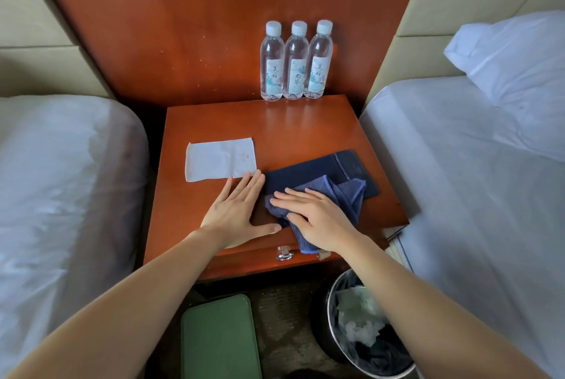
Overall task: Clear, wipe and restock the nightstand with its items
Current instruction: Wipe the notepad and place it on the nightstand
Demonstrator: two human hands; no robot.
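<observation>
Two white-sheeted beds flank a wooden nightstand worktop (214,121); the left bed (61,180) fills the left edge. On the worktop's left half lies a flat white paper pouch (218,158). Just beside its near corner the left hand (238,213) rests palm down on the wood, grip wide, fingers straight, holding nothing. Three water bottles (296,63) stand upright in a touching row at the back edge. Right of centre a dark blue folder (321,164) lies flat; a crumpled blue cloth (348,195) overlaps its near edge and hangs over the worktop's front. The right hand (318,222) presses the cloth with flat, extended fingers, grip wide. Below stands a lined waste bin (319,317); the right bed (458,195) carries a pillow (513,57).
</observation>
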